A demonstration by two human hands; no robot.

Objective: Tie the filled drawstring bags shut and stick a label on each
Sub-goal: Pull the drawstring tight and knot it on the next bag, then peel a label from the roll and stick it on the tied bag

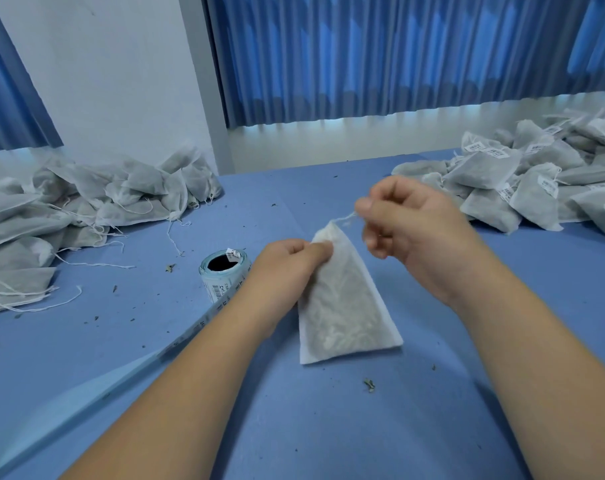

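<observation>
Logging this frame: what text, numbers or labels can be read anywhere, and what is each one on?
No text reads clearly.
Label roll: barcode and small print, too blurred to read.
Label strip trailing from it: dark print, blurred.
Labels on the right pile of bags: barcodes, too small.
Bag, its drawstring pulled: no label visible.

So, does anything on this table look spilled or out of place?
Yes. Dark dried flecks lie scattered over the blue table, likely spilled bag filling, and the label roll has a long strip unwound, trailing toward the near left edge.
</observation>
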